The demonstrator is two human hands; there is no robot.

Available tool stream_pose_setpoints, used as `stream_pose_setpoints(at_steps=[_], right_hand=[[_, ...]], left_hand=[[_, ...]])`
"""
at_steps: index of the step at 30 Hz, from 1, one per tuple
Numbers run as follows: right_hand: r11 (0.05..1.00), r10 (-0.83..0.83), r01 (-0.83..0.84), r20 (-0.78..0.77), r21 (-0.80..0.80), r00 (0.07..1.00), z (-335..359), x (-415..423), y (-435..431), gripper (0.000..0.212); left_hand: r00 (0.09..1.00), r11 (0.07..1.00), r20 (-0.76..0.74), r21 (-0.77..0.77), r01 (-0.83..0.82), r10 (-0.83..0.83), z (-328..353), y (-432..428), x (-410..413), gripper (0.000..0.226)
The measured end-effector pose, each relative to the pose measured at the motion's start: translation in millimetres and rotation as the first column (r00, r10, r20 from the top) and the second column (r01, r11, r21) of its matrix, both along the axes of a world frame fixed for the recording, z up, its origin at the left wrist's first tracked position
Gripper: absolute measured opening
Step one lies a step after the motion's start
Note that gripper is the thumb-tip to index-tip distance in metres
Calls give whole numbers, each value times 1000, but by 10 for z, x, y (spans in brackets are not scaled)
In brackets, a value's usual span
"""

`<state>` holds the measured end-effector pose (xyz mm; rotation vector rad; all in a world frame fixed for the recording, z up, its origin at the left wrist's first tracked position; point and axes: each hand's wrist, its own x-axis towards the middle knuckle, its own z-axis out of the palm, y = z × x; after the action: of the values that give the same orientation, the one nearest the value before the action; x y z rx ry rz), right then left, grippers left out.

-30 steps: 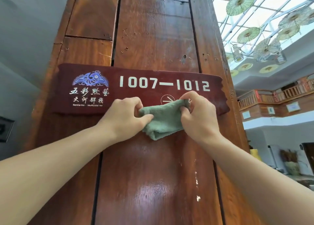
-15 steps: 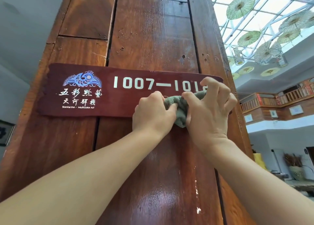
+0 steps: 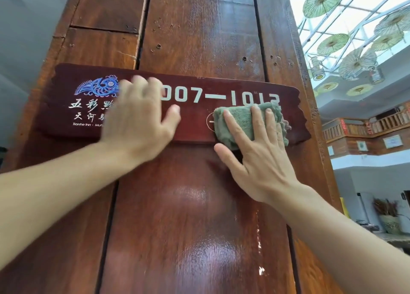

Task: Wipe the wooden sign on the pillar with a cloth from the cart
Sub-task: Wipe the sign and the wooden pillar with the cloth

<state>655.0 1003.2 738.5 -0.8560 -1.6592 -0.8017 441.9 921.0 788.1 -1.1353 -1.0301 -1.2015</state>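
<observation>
Head view: right hand (image 3: 259,160) presses the folded green cloth (image 3: 241,118) flat-fingered against the right end of the dark red wooden sign (image 3: 195,125) on the pillar (image 3: 199,227); left hand (image 3: 139,120), blurred, fingers spread and holding nothing, covers the sign's middle

pillar (image 3: 199,216): brown vertical planks, glossy | wooden sign (image 3: 195,125): dark red, mounted flat across pillar's face | green cloth (image 3: 244,120): flat against sign's right end

Right hand (image 3: 259,158) presses green cloth (image 3: 241,118) flat on sign (image 3: 195,125); left hand (image 3: 139,116) blurred.
</observation>
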Motion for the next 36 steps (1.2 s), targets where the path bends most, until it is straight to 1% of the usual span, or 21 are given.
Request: stream_pose_setpoints(at_steps=[2,6,8,11,12,13,16,17,18,20,22,24,25,26,27,28,30,32,33,34,36], right_hand=[[999,11,-15,-108,-41,994,136,118,49,74],[982,-23,-46,-354,-186,935,430,257,74,82],[986,-61,9,-308,-167,949,405,11,6,87],[1000,0,0,-31,-6,1000,176,-351,-62,81],[1000,9,-10,12,16,1000,179,-325,-48,78],[1000,6,-6,-10,16,1000,257,-221,-10,77],[992,-8,-32,-308,-125,951,623,203,88,81],[983,-11,-60,-384,-173,923,704,272,98,81],[980,-30,-54,-407,-193,913,734,258,104,81],[991,-35,-10,-333,-132,942,636,21,65,79],[999,29,-26,-140,21,990,375,-302,-22,75],[992,43,-53,95,112,995,142,-454,-42,71],[990,20,-40,147,136,989,126,-424,-26,71],[989,-3,-17,132,150,991,186,-344,-6,72],[989,-20,12,52,145,998,297,-240,35,74],[995,-25,32,-65,94,998,438,-125,69,77],[995,-15,-14,-298,-95,954,704,50,61,81],[986,-46,-18,-374,-168,926,792,-40,18,84],[990,-50,1,-343,-143,938,742,-193,-9,85],[997,-32,12,-260,-78,965,619,-391,-55,85],[994,24,-28,38,106,999,239,-808,-173,81]], left_hand=[[991,994,73,4,-111,111,152,-37,-350,61],[963,962,143,-183,-201,228,358,18,-703,84],[965,962,150,-200,-185,217,398,83,-729,87],[967,968,151,-176,-179,206,406,110,-726,88],[968,969,147,-172,-177,203,402,108,-729,89],[969,970,142,-170,-175,200,399,108,-737,90],[969,970,131,-156,-187,208,391,129,-763,90],[970,971,130,-151,-188,208,391,133,-762,89],[970,971,129,-148,-186,205,392,136,-760,88],[970,972,132,-149,-182,202,391,140,-764,85],[969,972,138,-151,-182,203,400,146,-777,81],[970,972,138,-151,-178,199,399,152,-791,78],[972,973,133,-152,-175,196,396,150,-791,77],[973,973,126,-154,-173,193,395,146,-791,76],[974,973,119,-157,-171,191,390,141,-795,76],[975,973,114,-158,-170,189,386,134,-800,76],[977,974,107,-153,-165,182,372,134,-804,74],[981,981,103,-124,-149,162,370,141,-803,72],[985,986,102,-101,-132,142,371,144,-801,70],[988,991,100,-79,-111,118,374,145,-804,68],[992,995,90,-58,-79,84,379,144,-821,65]])
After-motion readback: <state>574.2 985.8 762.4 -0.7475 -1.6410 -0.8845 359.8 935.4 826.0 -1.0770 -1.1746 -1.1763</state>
